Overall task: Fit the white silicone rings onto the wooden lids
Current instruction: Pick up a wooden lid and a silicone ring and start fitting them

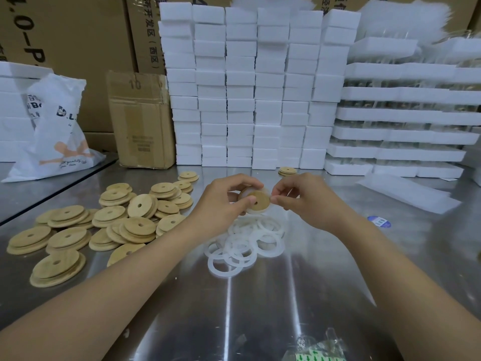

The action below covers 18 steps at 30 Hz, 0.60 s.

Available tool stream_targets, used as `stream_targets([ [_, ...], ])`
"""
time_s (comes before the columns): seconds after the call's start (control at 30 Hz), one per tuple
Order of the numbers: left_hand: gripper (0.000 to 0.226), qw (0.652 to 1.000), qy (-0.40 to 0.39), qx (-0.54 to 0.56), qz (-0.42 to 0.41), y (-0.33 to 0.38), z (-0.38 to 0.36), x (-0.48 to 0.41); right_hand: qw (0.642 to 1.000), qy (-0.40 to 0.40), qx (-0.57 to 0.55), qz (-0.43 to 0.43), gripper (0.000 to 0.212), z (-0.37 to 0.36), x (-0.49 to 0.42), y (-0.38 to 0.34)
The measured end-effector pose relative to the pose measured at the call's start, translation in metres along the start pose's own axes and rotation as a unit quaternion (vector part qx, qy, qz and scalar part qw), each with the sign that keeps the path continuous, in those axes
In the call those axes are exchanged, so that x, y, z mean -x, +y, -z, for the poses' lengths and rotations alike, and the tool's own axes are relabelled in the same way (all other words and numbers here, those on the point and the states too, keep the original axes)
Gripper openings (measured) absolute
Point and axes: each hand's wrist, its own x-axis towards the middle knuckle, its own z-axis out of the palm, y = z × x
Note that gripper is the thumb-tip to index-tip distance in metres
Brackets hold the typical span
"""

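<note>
My left hand (pixel 226 200) grips one wooden lid (pixel 257 200), and my right hand (pixel 307 201) pinches its silicone ring (pixel 245 193) on. I judge most remains: bare lids (pixel 104 225) at nine o'clock, loose rings (pixel 244 243) at six.

Beyond the left hand (pixel 221 199), a worn cardboard box (pixel 141 121) and a printed white plastic bag (pixel 54 131) sit on the steel table (pixel 260 308). Foam blocks (pixel 250 87) tower straight ahead. Right of the right hand (pixel 307 201), a blue sticker (pixel 379 221) lies flat, foam trays (pixel 403 113) stacked beyond it.
</note>
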Motion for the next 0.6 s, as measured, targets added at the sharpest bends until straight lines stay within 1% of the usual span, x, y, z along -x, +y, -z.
stream_targets([
  [0.1,0.029,0.997,0.014,0.058,0.039,0.0001,-0.0027,0.0004,0.999,-0.001,0.048,0.013,0.016,0.0004,-0.0006,0.0001],
  [0.17,0.027,0.993,0.022,0.094,0.069,0.0002,-0.0039,0.0014,0.999,0.006,0.049,0.022,0.016,0.0,-0.0006,0.0002],
  [0.27,0.024,0.984,0.033,0.145,0.098,0.0003,-0.005,0.0028,0.999,0.017,0.024,0.016,0.016,-0.0026,-0.0007,0.0019],
  [0.47,0.026,0.974,0.048,0.185,0.121,0.0016,-0.0057,0.003,0.998,0.018,-0.05,-0.014,0.015,-0.0079,0.0002,-0.0001],
  [0.6,0.024,0.962,0.065,0.227,0.136,0.0051,-0.0031,0.0024,0.997,-0.002,-0.073,-0.013,0.014,-0.0059,-0.0003,-0.0037],
])
